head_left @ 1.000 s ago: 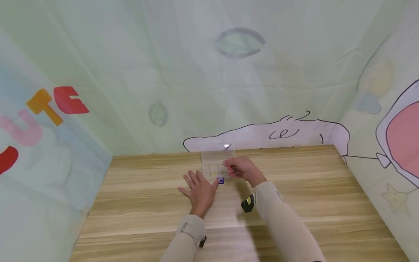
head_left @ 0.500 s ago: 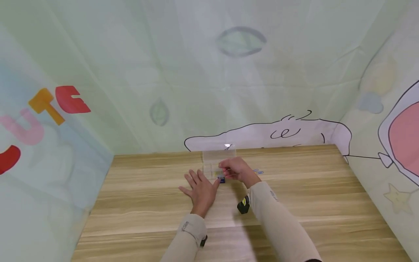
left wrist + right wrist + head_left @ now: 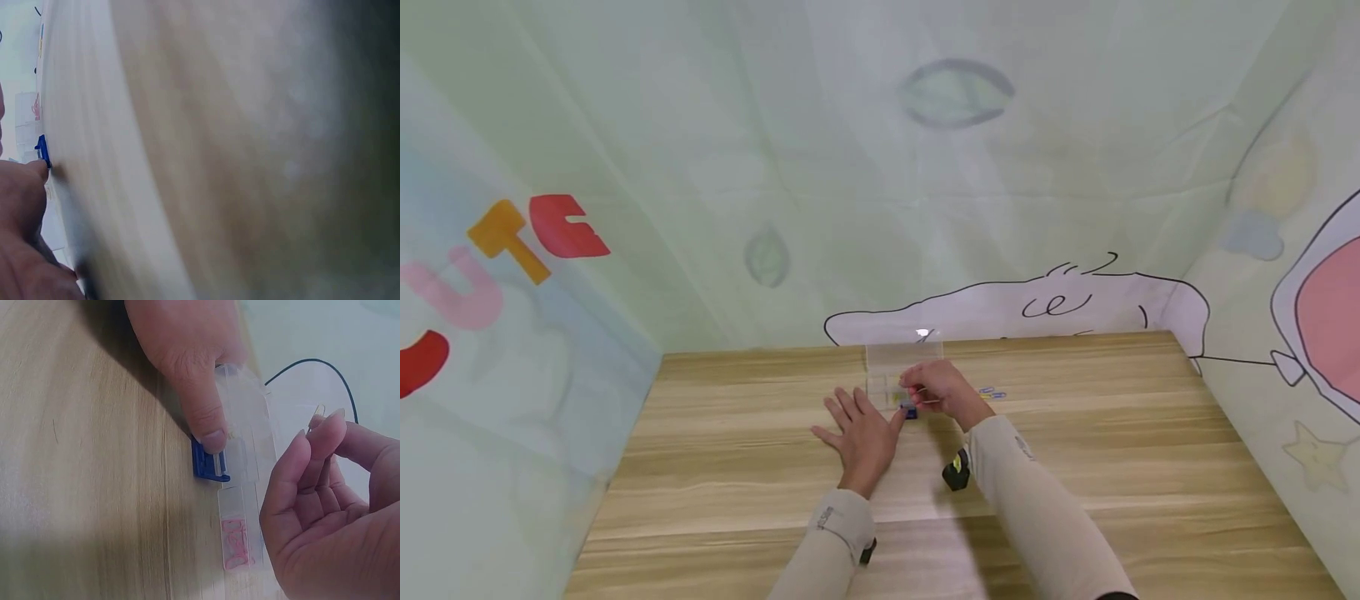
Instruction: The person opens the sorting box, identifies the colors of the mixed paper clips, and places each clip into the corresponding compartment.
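A clear compartment box [image 3: 877, 390] with a blue latch [image 3: 206, 465] lies on the table, its transparent lid [image 3: 898, 358] raised at the back. My left hand [image 3: 867, 440] rests with spread fingers at the box's front left; its thumb presses on the latch. Over the compartments, my right hand [image 3: 938, 388] pinches a small yellow paper clip [image 3: 319, 411] between thumb and finger. Pink paper clips [image 3: 235, 544] fill one compartment at the right end, seen in the right wrist view. Part of the box is hidden under my right hand in the head view.
Several loose paper clips [image 3: 994, 393], blue and yellow, lie on the wooden table [image 3: 1075, 467] to the right of the box. A printed cloth [image 3: 820, 208] hangs directly behind the table's back edge and along both sides.
My right hand has shifted a little left over the box, uncovering the loose paper clips on its right. My left hand keeps its place at the latch.
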A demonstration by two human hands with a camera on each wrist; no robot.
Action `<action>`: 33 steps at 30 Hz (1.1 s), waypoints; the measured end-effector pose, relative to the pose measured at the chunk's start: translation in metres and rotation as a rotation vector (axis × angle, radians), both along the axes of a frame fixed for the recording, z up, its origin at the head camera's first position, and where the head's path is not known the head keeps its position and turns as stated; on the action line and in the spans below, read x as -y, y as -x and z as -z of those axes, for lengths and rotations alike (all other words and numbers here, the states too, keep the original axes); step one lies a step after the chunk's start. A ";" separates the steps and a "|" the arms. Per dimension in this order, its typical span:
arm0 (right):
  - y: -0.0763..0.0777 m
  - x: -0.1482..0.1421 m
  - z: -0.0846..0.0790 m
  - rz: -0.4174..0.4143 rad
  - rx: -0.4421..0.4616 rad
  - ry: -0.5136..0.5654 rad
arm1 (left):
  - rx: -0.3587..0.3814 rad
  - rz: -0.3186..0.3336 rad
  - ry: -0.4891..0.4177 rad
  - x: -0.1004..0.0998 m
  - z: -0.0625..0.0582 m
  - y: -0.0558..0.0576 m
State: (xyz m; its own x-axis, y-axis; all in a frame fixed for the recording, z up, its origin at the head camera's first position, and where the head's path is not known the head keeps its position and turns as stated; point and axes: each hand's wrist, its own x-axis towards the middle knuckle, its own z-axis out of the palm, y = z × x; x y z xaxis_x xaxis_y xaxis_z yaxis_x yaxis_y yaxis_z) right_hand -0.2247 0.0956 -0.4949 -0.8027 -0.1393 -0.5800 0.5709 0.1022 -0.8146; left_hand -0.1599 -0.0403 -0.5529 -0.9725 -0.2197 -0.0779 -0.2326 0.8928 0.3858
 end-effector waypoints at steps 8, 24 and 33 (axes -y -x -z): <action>0.000 0.001 0.001 -0.017 -0.005 -0.026 | -0.014 0.012 0.008 -0.001 0.000 0.000; -0.001 -0.007 0.002 -0.024 -0.015 -0.002 | 0.001 0.007 -0.008 0.000 -0.001 -0.001; 0.002 -0.033 0.008 0.019 -0.017 0.041 | 0.003 0.003 -0.010 0.000 0.002 0.000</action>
State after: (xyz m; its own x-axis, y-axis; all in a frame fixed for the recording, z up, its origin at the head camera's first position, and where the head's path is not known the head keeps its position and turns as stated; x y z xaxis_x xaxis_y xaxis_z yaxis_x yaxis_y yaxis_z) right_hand -0.2265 0.1287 -0.5034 -0.8152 -0.1476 -0.5600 0.5581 0.0579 -0.8277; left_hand -0.1598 -0.0402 -0.5551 -0.9729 -0.2156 -0.0835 -0.2309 0.8895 0.3943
